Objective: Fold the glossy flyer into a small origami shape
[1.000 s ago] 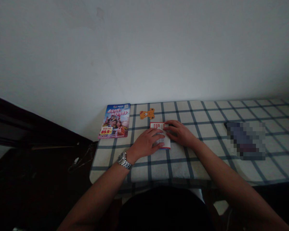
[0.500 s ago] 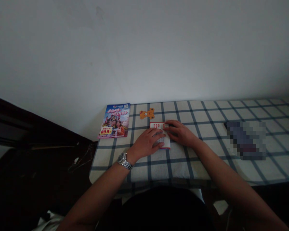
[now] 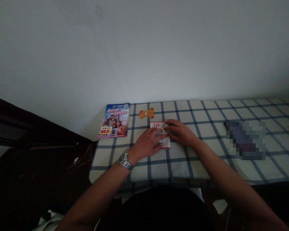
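A small white folded leaflet (image 3: 167,143) with red edges and red print lies flat on the checked tablecloth (image 3: 137,173). My left hand (image 3: 149,141), below a wrist with a metal watch (image 3: 125,161), rests across the leaflet with its fingers spread, covering much of it. From the other side my right hand (image 3: 181,133) touches the leaflet's right edge, fingers stretched out over it. Part of the print is hidden under the fingers. Neither hand grips the paper.
A stack of colourful flyers (image 3: 114,122) lies at the table's back left. Behind the leaflet is an orange bear figure (image 3: 146,113). A dark, pixelated object (image 3: 245,141) lies to the right. A pale wall (image 3: 159,51) borders the table's back.
My left hand has shifted very slightly on the leaflet. My right hand and the leaflet stay practically where they were.
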